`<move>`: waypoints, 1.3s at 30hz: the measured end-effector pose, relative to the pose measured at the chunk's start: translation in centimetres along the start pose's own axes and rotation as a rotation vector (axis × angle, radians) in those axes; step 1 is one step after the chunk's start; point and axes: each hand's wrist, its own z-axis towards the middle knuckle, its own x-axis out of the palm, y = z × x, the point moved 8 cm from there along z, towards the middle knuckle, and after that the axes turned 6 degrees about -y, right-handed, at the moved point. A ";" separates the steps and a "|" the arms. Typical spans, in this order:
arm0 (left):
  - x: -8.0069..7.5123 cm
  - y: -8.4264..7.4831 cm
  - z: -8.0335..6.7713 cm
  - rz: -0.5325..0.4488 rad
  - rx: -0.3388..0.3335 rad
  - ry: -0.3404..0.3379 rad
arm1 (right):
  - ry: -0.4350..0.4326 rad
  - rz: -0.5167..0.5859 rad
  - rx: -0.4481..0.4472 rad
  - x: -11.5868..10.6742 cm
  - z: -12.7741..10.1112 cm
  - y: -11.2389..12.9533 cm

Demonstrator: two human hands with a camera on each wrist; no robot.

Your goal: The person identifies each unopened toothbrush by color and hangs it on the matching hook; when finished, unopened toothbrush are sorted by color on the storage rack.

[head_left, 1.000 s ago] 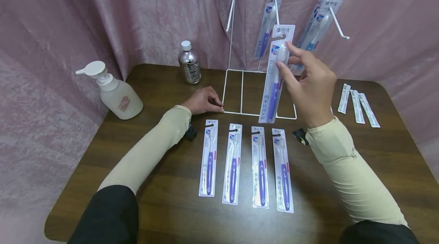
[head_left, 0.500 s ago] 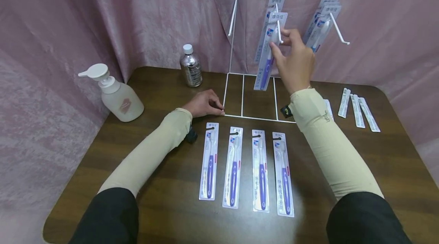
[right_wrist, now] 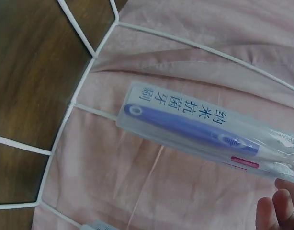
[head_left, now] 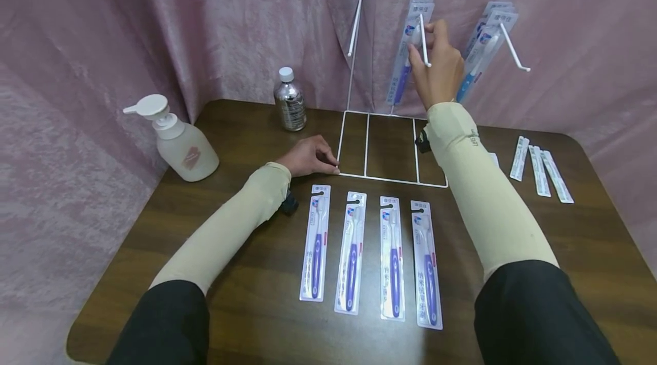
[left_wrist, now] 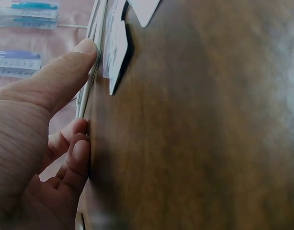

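In the head view my right hand (head_left: 441, 65) pinches a packaged toothbrush (head_left: 402, 74) with a purple handle. The pack hangs at the middle hook of a white wire rack (head_left: 390, 179), close against the pack behind it. From the right wrist view, the fingertips (right_wrist: 265, 213) lie by the pack's edge, near the brush head; most of that hand is out of frame. My left hand (head_left: 308, 157) holds the rack's front left corner between thumb and fingers. In the left wrist view its thumb (left_wrist: 75, 64) lies along the white wire, other fingers curled below.
Several packaged toothbrushes (head_left: 351, 254) lie in a row at the front. More packs (head_left: 490, 40) hang on the right hook; the left hook (head_left: 355, 28) holds none. A silver bottle (head_left: 291, 105), pump bottle (head_left: 187, 151) and narrow white packets (head_left: 539, 171) stand or lie around.
My right hand has carried the toothbrush pack up and back from in front of the rack, onto the middle hook, and along it toward the pack behind. The left hand stays at the corner.
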 end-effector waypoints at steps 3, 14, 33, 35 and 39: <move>0.3 -0.1 0.2 0.000 0.001 0.007 | 0.001 -0.001 0.040 -0.1 -0.1 -0.4; 0.2 0.0 0.8 -0.004 -0.026 0.016 | -0.031 0.109 -0.008 -3.5 -2.5 -0.2; -0.2 -0.5 1.0 0.031 0.002 0.021 | 0.742 0.061 0.192 -10.4 -24.1 -8.2; -0.5 -0.5 0.9 0.032 -0.001 0.015 | 0.813 0.064 0.217 -9.4 -25.3 -9.0; -0.7 -0.6 0.6 0.030 -0.012 0.012 | 0.884 0.063 0.204 -7.9 -26.6 -9.8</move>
